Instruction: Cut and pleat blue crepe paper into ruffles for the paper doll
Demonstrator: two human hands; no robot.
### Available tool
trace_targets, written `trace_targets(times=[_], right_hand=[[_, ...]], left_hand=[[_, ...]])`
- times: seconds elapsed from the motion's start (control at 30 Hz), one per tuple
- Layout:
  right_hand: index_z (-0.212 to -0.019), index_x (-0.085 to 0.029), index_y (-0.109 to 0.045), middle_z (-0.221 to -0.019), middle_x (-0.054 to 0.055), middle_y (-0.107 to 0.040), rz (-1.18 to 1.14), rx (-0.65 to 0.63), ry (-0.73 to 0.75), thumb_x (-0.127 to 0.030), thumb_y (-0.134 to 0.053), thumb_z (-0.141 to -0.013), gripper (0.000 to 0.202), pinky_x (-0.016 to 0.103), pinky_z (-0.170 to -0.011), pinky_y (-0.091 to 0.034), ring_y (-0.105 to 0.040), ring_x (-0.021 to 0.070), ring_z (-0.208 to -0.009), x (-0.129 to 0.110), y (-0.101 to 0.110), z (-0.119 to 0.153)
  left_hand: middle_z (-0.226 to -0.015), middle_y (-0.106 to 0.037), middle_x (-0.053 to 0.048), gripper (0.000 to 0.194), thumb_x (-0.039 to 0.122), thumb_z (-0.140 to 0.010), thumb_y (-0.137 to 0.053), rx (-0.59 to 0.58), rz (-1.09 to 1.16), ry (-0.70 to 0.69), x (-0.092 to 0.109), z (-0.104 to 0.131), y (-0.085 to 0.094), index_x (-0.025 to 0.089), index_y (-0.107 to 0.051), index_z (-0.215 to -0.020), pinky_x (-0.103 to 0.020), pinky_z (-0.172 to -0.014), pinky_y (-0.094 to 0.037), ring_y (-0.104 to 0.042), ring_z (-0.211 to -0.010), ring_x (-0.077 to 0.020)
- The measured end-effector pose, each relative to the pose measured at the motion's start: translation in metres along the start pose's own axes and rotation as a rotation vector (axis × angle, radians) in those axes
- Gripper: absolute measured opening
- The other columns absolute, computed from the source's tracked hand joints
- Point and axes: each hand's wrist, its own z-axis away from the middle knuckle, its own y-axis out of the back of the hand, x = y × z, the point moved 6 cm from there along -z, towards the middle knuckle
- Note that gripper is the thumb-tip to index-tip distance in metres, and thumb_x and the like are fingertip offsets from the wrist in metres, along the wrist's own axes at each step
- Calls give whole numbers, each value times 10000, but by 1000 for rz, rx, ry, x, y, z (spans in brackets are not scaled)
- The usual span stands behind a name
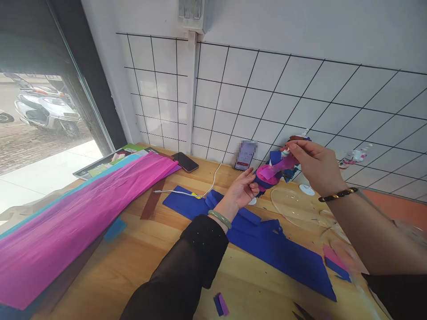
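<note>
My left hand (242, 189) is closed on the lower edge of a round blue-and-pink paper piece (267, 178), held up above the table near the wall. A pink-purple paper strip (282, 166) runs from that piece up to my right hand (313, 160), whose thumb and fingertips pinch its upper end. Something small and white shows by those fingertips; I cannot make out what it is. Below my left arm lies a long blue paper sheet (283, 253) with folded parts. Behind the right hand, dark blue and brown shapes are partly hidden.
Large pink paper sheets (100, 218) cover the left side. A dark phone (186, 162) lies near the wall; a lit phone (245, 156) leans against it. A white cable (213, 182) crosses the blue paper. Clear round plastic (290, 204) and paper scraps (221, 304) lie about.
</note>
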Motion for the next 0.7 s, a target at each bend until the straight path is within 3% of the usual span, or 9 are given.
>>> trace_targets(times=[0.1, 0.27, 0.4, 0.57, 0.7], right_hand=[[-840, -179, -660, -871, 51, -627, -11, 1, -12, -400, -545, -747, 266, 279, -576, -472, -556, 144, -665, 1, 0, 0], [-848, -179, -657, -883, 52, -631, -7, 17, -21, -405, -547, -747, 272, 259, -519, -463, -541, 126, -618, 0, 2, 1], [-874, -165, -660, -907, 55, -631, -4, 12, -22, -417, -539, -751, 306, 257, -499, -466, -538, 121, -603, -1, 1, 2], [-934, -153, -666, -929, 60, -642, 27, 28, -8, -435, -523, -759, 361, 288, -554, -488, -567, 164, -702, -1, 2, 4], [-964, -140, -666, -955, 66, -654, 81, 33, 33, -423, -529, -762, 374, 309, -681, -490, -579, 197, -825, -4, 4, 6]], left_hand=[[-600, -413, 44, 327, 77, -694, -604, 23, 9, 9, 0, 0, 2, 205, -521, -983, -146, -451, -324, -401, -468, -30], [-550, -413, 46, 210, 106, -688, -607, 211, 5, 16, 1, -1, 19, 173, -542, -876, -157, -432, -318, -390, -442, -42], [-621, -513, -6, 58, 164, -724, -566, 318, 12, 5, 4, -4, 33, 131, -520, -739, -166, -418, -328, -382, -430, -37], [-580, -486, -6, 147, 195, -752, -519, 465, 0, -50, 13, -4, 48, 129, -461, -634, -168, -400, -310, -380, -423, -39], [-576, -475, 7, 152, 237, -743, -535, 517, -47, -141, 26, 2, 46, 139, -461, -654, -178, -414, -314, -398, -432, -45]])
